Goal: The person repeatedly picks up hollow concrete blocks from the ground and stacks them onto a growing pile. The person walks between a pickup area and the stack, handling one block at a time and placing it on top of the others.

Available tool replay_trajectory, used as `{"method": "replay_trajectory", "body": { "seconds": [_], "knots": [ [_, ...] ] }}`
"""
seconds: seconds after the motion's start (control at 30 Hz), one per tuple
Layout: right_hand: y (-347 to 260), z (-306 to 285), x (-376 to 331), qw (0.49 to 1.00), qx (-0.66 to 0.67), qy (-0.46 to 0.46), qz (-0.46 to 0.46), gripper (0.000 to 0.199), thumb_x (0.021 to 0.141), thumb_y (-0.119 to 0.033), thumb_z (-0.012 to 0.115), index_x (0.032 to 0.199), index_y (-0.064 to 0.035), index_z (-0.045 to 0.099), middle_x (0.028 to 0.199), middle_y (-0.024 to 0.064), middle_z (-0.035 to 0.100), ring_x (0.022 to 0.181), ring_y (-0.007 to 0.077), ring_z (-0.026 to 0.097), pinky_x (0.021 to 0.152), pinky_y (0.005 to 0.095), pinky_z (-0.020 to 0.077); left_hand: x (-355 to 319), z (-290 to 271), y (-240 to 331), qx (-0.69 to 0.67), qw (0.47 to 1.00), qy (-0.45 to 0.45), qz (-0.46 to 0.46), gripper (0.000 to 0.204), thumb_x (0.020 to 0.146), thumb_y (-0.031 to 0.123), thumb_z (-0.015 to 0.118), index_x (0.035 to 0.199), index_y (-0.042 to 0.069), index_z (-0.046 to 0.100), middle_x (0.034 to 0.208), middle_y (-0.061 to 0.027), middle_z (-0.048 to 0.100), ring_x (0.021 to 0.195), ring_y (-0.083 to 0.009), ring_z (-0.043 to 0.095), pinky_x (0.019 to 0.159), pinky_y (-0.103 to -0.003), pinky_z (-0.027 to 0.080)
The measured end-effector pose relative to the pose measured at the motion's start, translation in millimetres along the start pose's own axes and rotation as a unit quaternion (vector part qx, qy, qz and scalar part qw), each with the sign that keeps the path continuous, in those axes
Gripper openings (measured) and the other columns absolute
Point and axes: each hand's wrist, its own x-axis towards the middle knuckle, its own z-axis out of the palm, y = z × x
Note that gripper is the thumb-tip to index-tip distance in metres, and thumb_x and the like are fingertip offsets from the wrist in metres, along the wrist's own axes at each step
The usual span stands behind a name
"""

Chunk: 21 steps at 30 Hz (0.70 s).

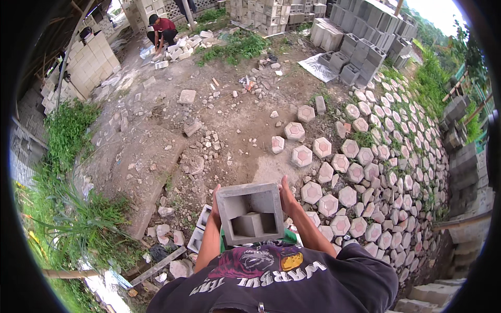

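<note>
Concrete block [249, 219], grey and rough-faced, held up in front of the person's chest between the two hands; its outline is squarish, with straight, fairly thick walls, and its open side faces up toward the camera; inside, a lighter, box-like part juts up between darker recesses, and the far inner wall catches more light than the hollows. Left hand [215, 201] presses along the block's left side; right hand [286, 195] lies flat against the right side, thumb upward; the hands are spread apart by the block's width, and both are holding it.

Most of the left hand's fingers are hidden by the block's edge, and the right hand's fingers are likewise hard to make out; the block's underside is out of sight, and the depth of its dark recesses cannot be told; a green object [289, 236] shows only in part behind the block, too covered to identify; grey hollow blocks [195, 240] beside the left forearm are partly cut off by it; the dark shirt [276, 281] runs out of the lower edge; hexagonal pavers [347, 196] on the ground at right blur together toward the rim.
</note>
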Motion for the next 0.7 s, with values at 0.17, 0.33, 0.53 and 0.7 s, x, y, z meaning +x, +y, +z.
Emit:
{"method": "replay_trajectory", "body": {
  "seconds": [0.17, 0.33, 0.53, 0.7],
  "knots": [
    [-60.9, -15.1, -23.8, 0.996, 0.032, 0.063, -0.057, 0.103, 0.081, -0.082, 0.023, 0.13, 0.0058, 0.047, 0.127, 0.0205, 0.055, 0.118, 0.03, 0.052, 0.102, 0.0409, 0.0384, 48.8, 83.6, 18.9, -0.006, 0.995, -0.073, -0.067, 0.085, 0.088, 0.072, 0.027, 0.125, 0.0, 0.055, 0.123, -0.0157, 0.058, 0.108, -0.0291, 0.057, 0.097, -0.04, 0.044],
    [-74.9, -53.4, -38.9, 0.97, 0.09, 0.175, -0.142, 0.075, 0.086, -0.066, 0.045, 0.115, 0.0026, 0.058, 0.111, 0.0199, 0.062, 0.095, 0.026, 0.058, 0.088, 0.037, 0.0441, 121.9, 112.8, 10.9, 0.078, 0.985, -0.116, -0.097, 0.074, 0.09, 0.064, 0.032, 0.122, 0.001, 0.056, 0.116, -0.0138, 0.062, 0.101, -0.0264, 0.06, 0.09, -0.038, 0.047],
    [-92.8, -91.3, -50.6, 0.928, 0.168, 0.282, -0.176, 0.068, 0.085, -0.06, 0.048, 0.113, 0.0012, 0.058, 0.105, 0.0176, 0.062, 0.091, 0.0241, 0.058, 0.082, 0.0345, 0.0453, 226.2, 147.4, 11.8, 0.189, 0.952, -0.167, -0.175, 0.055, 0.09, 0.051, 0.039, 0.104, 0.003, 0.061, 0.098, -0.0121, 0.065, 0.083, -0.0216, 0.064, 0.074, -0.033, 0.052],
    [-129.3, -119.1, -16.2, 0.897, 0.182, 0.315, -0.251, 0.07, 0.088, -0.062, 0.043, 0.111, 0.0013, 0.06, 0.107, 0.0181, 0.063, 0.094, 0.0244, 0.059, 0.086, 0.0351, 0.0452, 302.5, 183.2, 14.0, 0.122, 0.946, -0.172, -0.247, 0.058, 0.085, 0.055, 0.044, 0.106, 0.002, 0.06, 0.097, -0.0122, 0.065, 0.08, -0.0225, 0.063, 0.072, -0.034, 0.052]
  ]
}}
